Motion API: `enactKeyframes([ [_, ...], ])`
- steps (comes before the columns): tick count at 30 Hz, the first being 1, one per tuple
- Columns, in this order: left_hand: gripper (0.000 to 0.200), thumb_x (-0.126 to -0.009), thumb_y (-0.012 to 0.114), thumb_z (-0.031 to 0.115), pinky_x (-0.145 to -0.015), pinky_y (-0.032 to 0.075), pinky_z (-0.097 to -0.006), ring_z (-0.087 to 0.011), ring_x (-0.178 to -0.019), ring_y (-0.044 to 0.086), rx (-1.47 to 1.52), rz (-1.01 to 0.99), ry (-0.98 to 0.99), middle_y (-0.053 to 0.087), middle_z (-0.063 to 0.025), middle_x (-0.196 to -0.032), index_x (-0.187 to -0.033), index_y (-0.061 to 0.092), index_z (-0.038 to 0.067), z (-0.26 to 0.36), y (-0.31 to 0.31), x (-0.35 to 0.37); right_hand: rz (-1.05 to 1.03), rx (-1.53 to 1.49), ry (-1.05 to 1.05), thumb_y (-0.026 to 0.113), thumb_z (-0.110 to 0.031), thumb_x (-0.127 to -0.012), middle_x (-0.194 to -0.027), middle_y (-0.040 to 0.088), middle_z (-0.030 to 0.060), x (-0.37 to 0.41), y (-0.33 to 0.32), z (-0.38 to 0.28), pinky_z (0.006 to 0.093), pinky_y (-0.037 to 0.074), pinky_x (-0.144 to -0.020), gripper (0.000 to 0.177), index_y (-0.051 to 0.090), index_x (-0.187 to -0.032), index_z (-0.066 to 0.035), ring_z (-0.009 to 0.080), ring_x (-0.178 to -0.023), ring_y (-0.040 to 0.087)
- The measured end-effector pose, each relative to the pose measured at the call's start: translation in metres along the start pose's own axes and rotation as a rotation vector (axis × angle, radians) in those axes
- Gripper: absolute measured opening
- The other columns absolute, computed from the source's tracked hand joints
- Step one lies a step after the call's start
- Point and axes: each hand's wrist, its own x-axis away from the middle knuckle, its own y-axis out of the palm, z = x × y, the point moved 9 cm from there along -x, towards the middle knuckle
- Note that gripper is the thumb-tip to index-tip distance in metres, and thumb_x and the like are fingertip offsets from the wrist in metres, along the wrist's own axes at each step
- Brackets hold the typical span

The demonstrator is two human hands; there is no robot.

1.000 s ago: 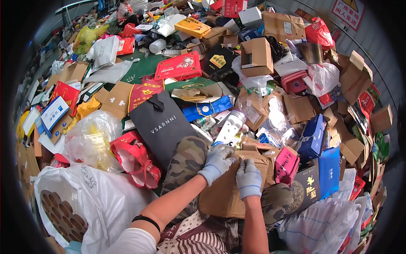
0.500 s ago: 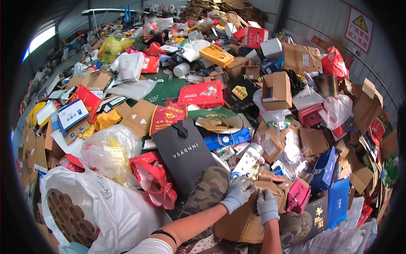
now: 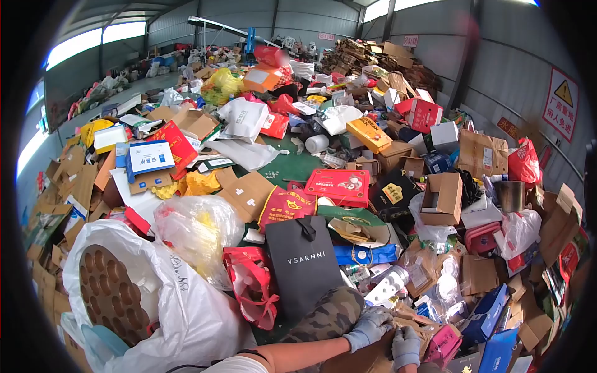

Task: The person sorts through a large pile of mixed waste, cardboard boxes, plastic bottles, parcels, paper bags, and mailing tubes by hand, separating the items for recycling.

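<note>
My left hand (image 3: pixel 368 328), in a grey work glove, rests at the upper edge of a brown cardboard box (image 3: pixel 372 359) at the bottom of the view, fingers curled onto it. At the box's right side is my right hand (image 3: pixel 406 347), gloved alike, its fingers bent over the cardboard. The lower part of the box is cut off by the frame. My camouflage-clad knee (image 3: pixel 326 314) is beside my left forearm. Close to my right hand lies a pink box (image 3: pixel 444 344). A black VSARNNI paper bag (image 3: pixel 303 261) leans beyond the knee.
Mixed packaging surrounds me. A white sack (image 3: pixel 199 317) holding a brown moulded tray (image 3: pixel 112 292) stands at left. Blue boxes (image 3: pixel 482 317) lie at right. A red gift box (image 3: pixel 337 188) sits farther off. Another person (image 3: pixel 283 78) is at the back near red and orange boxes.
The view has tilted up and turned left, so my hands and the pile appear lower and farther right. Both hands stay at the cardboard box. Red and orange boxes now show by the distant person.
</note>
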Motion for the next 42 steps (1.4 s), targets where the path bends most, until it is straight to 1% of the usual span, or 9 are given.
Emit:
enactKeyframes([
  [2,0.018,-0.079,0.063,0.023,-0.093,0.034,-0.0389,-0.0275,-0.104,0.05,0.019,0.013,0.025,0.059,-0.0068,-0.104,-0.091,0.063,0.009,-0.001,0.001,0.001,0.116,0.116,-0.258,0.054,-0.018,-0.088,-0.054,0.055,0.0121,0.002,-0.005,-0.012,0.0337,0.041,-0.034,0.02,0.058,-0.079,-0.001,0.0191,-0.036,0.05],
  [11,0.017,-0.078,0.063,0.021,-0.092,0.035,-0.0396,-0.0275,-0.104,0.05,0.081,0.05,0.076,0.058,-0.0065,-0.109,-0.089,0.063,0.008,0.004,-0.004,0.001,-0.042,0.331,-0.032,0.049,-0.021,-0.084,-0.073,0.061,0.0224,0.003,-0.011,-0.037,0.0477,0.046,-0.064,0.02,0.058,-0.081,-0.004,0.0401,-0.069,0.059],
  [25,0.034,-0.081,0.061,0.038,-0.088,0.036,-0.0392,-0.0274,-0.097,0.053,0.038,-0.016,-0.042,0.062,-0.008,-0.099,-0.07,0.06,0.006,-0.001,-0.009,-0.007,-0.088,0.51,0.014,0.049,-0.02,-0.08,-0.065,0.06,0.0217,0.071,0.002,-0.041,0.0505,0.047,-0.062,0.017,0.053,-0.087,-0.004,0.0397,-0.064,0.06],
  [28,0.024,-0.076,0.069,0.021,-0.075,0.043,-0.0361,-0.0259,-0.08,0.057,0.141,0.035,0.016,0.063,-0.0074,-0.081,-0.062,0.057,0.006,0.0,-0.01,-0.008,-0.065,0.471,0.058,0.051,-0.018,-0.08,-0.063,0.06,0.0211,0.086,0.0,-0.042,0.0492,0.047,-0.057,0.016,0.053,-0.087,-0.004,0.0394,-0.06,0.059],
  [29,0.02,-0.077,0.067,0.014,-0.068,0.044,-0.0318,-0.0195,-0.072,0.057,0.281,0.082,0.088,0.062,-0.005,-0.077,-0.063,0.057,0.005,0.005,-0.015,-0.009,-0.106,0.436,0.095,0.05,-0.018,-0.081,-0.064,0.06,0.0214,0.093,0.001,-0.04,0.0491,0.047,-0.058,0.014,0.052,-0.084,-0.004,0.0398,-0.06,0.059],
  [31,0.009,-0.081,0.062,0.008,-0.061,0.042,-0.0209,-0.0042,-0.066,0.052,0.499,-0.048,-0.19,0.059,0.0022,-0.074,-0.073,0.061,0.003,-0.037,0.021,-0.001,-0.064,0.404,0.121,0.05,-0.018,-0.082,-0.064,0.06,0.0206,0.111,0.005,-0.03,0.0482,0.047,-0.057,0.013,0.052,-0.084,-0.005,0.0385,-0.06,0.059],
  [35,0.01,-0.084,0.061,0.011,-0.068,0.043,-0.0214,-0.0042,-0.073,0.053,0.536,-0.141,-0.217,0.059,0.0024,-0.076,-0.077,0.062,0.003,-0.036,0.02,-0.002,-0.174,0.368,0.261,0.051,-0.017,-0.081,-0.065,0.061,0.0188,0.14,0.014,-0.018,0.0471,0.047,-0.058,0.017,0.049,-0.093,-0.005,0.0368,-0.061,0.06],
  [39,0.033,-0.08,0.062,0.039,-0.075,0.043,-0.0354,-0.022,-0.078,0.059,-0.467,-0.598,0.265,0.063,-0.0067,-0.079,-0.079,0.064,0.007,0.063,0.009,-0.017,-0.179,0.249,0.232,0.051,-0.017,-0.081,-0.067,0.061,0.0193,0.14,0.016,-0.007,0.0472,0.047,-0.06,0.018,0.049,-0.094,-0.005,0.0366,-0.064,0.061],
  [42,0.04,-0.076,0.06,0.05,-0.076,0.043,-0.0385,-0.0251,-0.084,0.059,-0.642,-0.892,0.369,0.063,-0.0079,-0.085,-0.084,0.066,0.011,0.069,0.036,-0.004,-0.238,0.277,0.23,0.05,-0.018,-0.081,-0.069,0.062,0.0195,0.134,0.021,-0.003,0.0474,0.047,-0.061,0.02,0.048,-0.095,-0.005,0.0367,-0.066,0.061],
])
